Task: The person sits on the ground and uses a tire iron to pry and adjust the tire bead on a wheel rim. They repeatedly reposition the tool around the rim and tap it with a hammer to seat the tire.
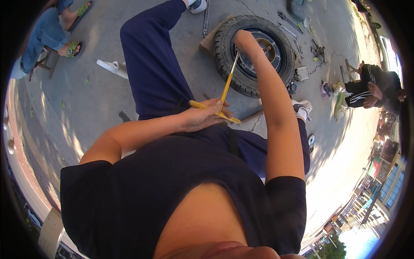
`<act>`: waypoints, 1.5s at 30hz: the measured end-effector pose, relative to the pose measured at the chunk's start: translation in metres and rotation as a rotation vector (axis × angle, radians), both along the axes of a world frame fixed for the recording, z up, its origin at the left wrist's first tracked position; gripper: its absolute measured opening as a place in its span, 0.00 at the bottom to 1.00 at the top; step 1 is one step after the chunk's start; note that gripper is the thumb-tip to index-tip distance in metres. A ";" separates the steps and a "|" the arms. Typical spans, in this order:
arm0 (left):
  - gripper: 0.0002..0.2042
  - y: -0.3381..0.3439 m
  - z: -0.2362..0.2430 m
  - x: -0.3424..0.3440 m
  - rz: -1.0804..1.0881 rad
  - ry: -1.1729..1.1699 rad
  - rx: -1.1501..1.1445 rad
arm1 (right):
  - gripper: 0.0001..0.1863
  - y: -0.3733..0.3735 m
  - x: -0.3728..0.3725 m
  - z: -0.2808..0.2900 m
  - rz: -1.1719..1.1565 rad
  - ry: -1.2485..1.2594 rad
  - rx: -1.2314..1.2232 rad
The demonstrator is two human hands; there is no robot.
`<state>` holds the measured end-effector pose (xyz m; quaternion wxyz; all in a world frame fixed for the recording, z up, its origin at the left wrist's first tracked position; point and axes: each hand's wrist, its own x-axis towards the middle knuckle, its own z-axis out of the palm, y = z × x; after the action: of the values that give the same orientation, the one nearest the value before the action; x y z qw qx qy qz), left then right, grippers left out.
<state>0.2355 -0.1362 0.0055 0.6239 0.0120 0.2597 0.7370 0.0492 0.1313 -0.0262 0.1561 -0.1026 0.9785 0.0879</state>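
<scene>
My left hand (205,116) is closed around the crossbar of a yellow T-handle wrench (225,90), in front of my lap. The wrench's shaft runs up and away, turning to bare steel toward its far end. That end meets the wheel (222,54), a black tyre on a dark rim lying flat on the ground between my legs. My right hand (246,41) reaches over the rim beside the shaft's tip, fingers curled down. The back of that hand hides the fingertips and whatever they grip. A brownish hub part (271,52) shows in the wheel's centre.
Right of the tyre lie an adjustable wrench (290,21), a dark metal tool (318,51) and a small metal box (302,73). A long bar (206,19) lies beyond my left leg. Seated people are at left (47,32) and right (374,88). A white object (113,66) is at left.
</scene>
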 end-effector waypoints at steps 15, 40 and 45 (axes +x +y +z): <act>0.30 0.094 -0.045 0.047 -0.141 0.861 0.184 | 0.08 0.011 0.027 -0.009 -0.089 0.159 -0.198; 0.27 0.056 -0.013 0.033 -0.094 0.199 0.130 | 0.08 0.011 0.026 -0.015 -0.313 0.266 -0.367; 0.26 0.020 -0.001 0.013 0.073 0.137 0.025 | 0.09 0.016 0.012 -0.037 -0.298 0.294 -0.348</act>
<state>0.2482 -0.1161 0.0046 0.5771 0.0606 0.2928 0.7600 0.0614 0.1474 -0.0632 0.0038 0.0313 0.9953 -0.0915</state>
